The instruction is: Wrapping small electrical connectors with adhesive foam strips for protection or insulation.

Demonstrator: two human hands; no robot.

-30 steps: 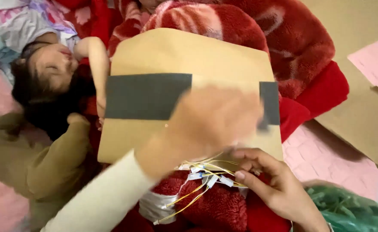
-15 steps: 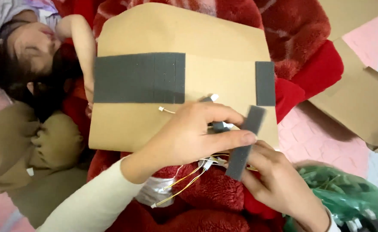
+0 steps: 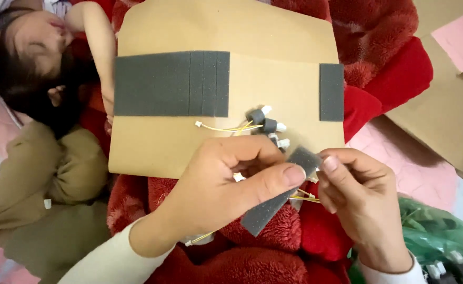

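Observation:
A narrow grey foam strip (image 3: 273, 202) is pinched between my left hand (image 3: 226, 184) and my right hand (image 3: 363, 205), just below the front edge of a tan cardboard sheet (image 3: 226, 31). My left thumb presses on the strip's middle; my right fingers grip its upper end. Thin yellow wires (image 3: 226, 128) with small white plugs and grey foam sleeves (image 3: 263, 122) lie on the cardboard above my hands, and some run under my fingers. A large grey foam pad (image 3: 171, 83), cut into strips at its right side, and a small foam piece (image 3: 331, 92) lie on the cardboard.
The cardboard rests on a red fleece blanket (image 3: 389, 68). A child (image 3: 37, 47) lies at the upper left next to an olive cushion (image 3: 47, 184). More cardboard (image 3: 447, 110) lies at the right on a pink mat, and a green bag (image 3: 436, 236) sits at the lower right.
My hands have drawn back toward me off the cardboard with the foam strip, uncovering the wires with their foam sleeves. The strip has tilted from nearly upright to slanted.

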